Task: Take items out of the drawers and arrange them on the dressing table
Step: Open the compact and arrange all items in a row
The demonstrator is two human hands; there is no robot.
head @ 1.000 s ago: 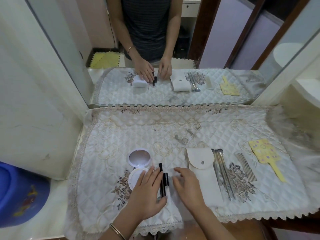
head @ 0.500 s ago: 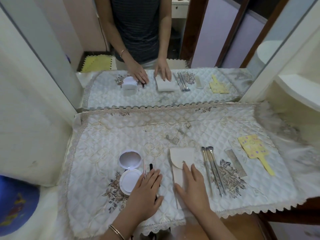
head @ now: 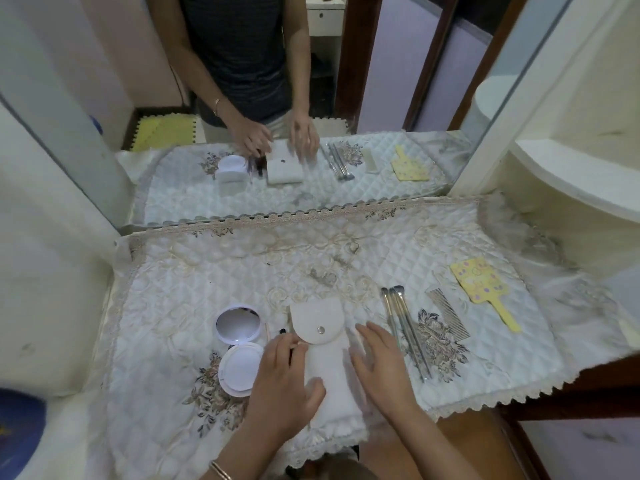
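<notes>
A white snap pouch lies flat on the quilted table cover, between my two hands. My left hand rests palm down at the pouch's left edge, its thumb on the pouch. It covers thin black cosmetic sticks, of which only a tip shows. My right hand hovers with spread, blurred fingers by the pouch's right edge. An open white compact with its mirror raised sits left of my left hand. Neither hand grips anything.
Right of the pouch lie several makeup brushes, a silver comb and a yellow hand mirror. A large wall mirror stands behind the table. A curved white shelf is at the right, a blue object at the lower left.
The white pouch has slid left, away from the brushes and up against the black sticks. My right hand came off the pouch to its right side. My left hand stayed over the sticks.
</notes>
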